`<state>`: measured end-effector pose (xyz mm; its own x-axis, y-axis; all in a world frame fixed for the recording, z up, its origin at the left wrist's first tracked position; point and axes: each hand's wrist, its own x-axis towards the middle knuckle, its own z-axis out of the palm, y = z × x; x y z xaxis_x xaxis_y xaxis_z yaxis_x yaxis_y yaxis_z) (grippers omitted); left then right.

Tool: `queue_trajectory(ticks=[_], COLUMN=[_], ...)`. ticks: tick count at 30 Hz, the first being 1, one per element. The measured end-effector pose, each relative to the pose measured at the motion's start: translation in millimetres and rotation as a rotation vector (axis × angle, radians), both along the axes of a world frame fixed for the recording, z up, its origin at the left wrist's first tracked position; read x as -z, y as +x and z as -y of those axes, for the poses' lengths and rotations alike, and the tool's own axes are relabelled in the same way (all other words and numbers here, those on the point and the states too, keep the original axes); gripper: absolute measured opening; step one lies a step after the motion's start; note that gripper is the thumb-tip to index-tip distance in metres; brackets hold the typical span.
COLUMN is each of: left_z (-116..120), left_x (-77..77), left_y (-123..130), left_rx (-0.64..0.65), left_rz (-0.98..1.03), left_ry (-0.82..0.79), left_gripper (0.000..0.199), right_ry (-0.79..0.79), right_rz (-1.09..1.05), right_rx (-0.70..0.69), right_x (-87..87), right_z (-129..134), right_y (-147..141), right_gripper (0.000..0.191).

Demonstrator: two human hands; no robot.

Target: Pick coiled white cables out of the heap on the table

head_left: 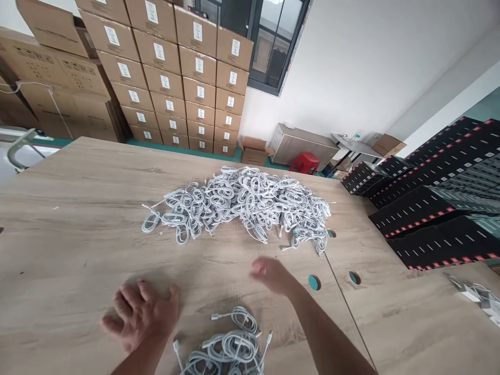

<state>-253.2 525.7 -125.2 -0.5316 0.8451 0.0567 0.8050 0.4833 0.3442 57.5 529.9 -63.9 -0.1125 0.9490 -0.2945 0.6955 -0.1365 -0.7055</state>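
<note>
A wide heap of coiled white cables (250,200) lies across the middle of the wooden table (78,219). Nearer, at the bottom centre, sits a smaller pile of similar coils (234,346), a few plug ends sticking out. My left hand (144,315) rests on the tabletop left of the small pile, fingers spread and holding nothing. Between the two piles, toward the right, is my right hand (271,275), slightly blurred. Its fingers are mostly hidden behind the hand, so its grip does not show.
Stacked cardboard boxes (164,80) stand beyond the table. Black trays with red marks (425,208) are at the right, near some white items (474,294). A red stool (304,163) is behind. The tabletop has round holes (314,282) and a seam.
</note>
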Motion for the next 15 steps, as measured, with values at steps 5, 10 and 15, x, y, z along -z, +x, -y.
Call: queue_trajectory(ticks=[5,10,15], left_z=[-2.6,0.0,2.1], left_x=[4.8,5.3,0.8], left_y=[-2.6,-0.6,2.6], left_rx=[-0.021,-0.031,-0.043], left_rz=[-0.075,-0.057,-0.038], left_ry=[0.072,0.091,0.058], left_gripper=[0.086,0.085,0.084], right_ry=[0.121,-0.044,-0.2], right_rz=[0.197,-0.106,-0.544], right_rx=[0.507,0.317,0.211], right_x=[-3.7,6.4,0.3], right_z=[-98.4,-91.5,-38.5], right_y=[-3.5,4.0,25.7], right_gripper=[0.049,0.022,0.044])
